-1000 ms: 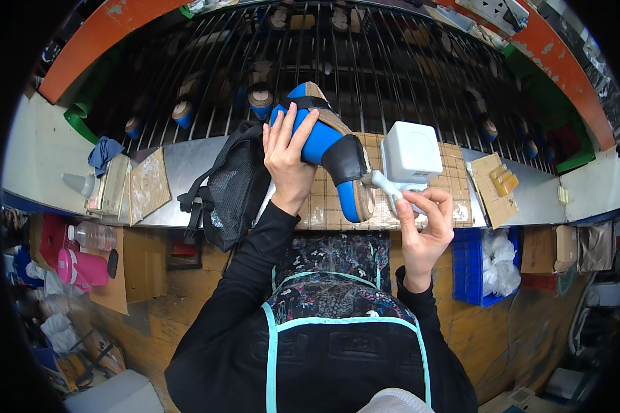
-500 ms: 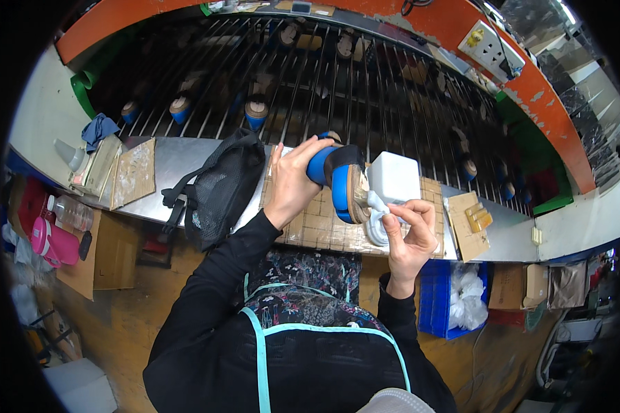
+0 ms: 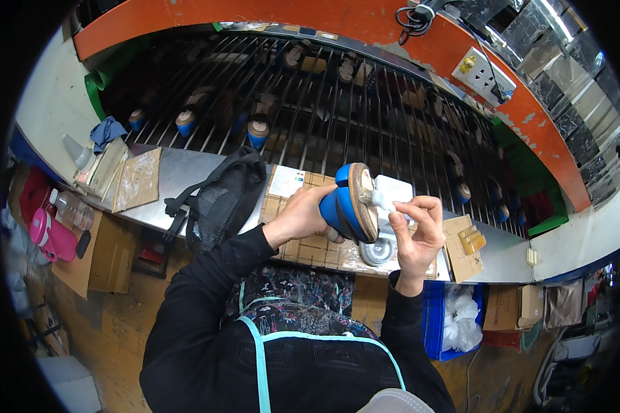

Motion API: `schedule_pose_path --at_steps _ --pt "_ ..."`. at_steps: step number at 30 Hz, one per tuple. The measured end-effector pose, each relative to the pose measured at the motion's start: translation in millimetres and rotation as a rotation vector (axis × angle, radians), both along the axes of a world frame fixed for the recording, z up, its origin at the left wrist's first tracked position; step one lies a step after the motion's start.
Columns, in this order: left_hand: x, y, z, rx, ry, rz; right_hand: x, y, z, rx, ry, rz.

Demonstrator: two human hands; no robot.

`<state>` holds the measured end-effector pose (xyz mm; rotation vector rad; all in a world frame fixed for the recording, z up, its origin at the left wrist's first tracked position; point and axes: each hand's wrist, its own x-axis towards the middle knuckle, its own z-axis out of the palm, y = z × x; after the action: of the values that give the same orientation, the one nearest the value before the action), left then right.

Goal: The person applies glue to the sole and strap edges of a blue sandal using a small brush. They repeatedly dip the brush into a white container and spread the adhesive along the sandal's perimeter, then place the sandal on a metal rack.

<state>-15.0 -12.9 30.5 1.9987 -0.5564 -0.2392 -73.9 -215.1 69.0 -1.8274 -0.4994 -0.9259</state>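
head view: blue shoe (image 3: 350,206) between black bag (image 3: 231,196) and white box (image 3: 397,186)

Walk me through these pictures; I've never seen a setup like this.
There is no machine arm here: these are a person's own bare hands. Every picture comes from one wide camera worn on the head, looking down, so straight edges look curved. The left hand holds a blue and black shoe; the right hand pinches a small white tool beside it. On the bench lies a black mesh bag. Beyond, a rack of metal bars bears more shoes.
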Motion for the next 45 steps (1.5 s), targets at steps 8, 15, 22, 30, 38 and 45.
schedule_pose_path --at_steps 8,15,22,30,38,45 --pt "-6 -2 -24 -0.136 0.283 -0.203 2 -5 -9 -0.016 0.040 0.012" --pt "-24 -3 -33 -0.256 0.667 -0.293 -3 -7 -35 0.041 0.135 0.047" --pt "-32 -3 -46 -0.338 0.872 -0.370 -10 -8 -54 0.104 0.296 0.070" --pt "-30 0 -58 -0.354 1.038 -0.432 -1 -14 -68 0.031 0.210 0.092" --pt "-32 2 -72 -0.346 1.084 -0.522 27 -31 -59 -0.124 0.149 0.276" --pt "-33 12 -76 -0.431 1.031 -0.487 24 -19 -77 0.084 0.433 0.248"
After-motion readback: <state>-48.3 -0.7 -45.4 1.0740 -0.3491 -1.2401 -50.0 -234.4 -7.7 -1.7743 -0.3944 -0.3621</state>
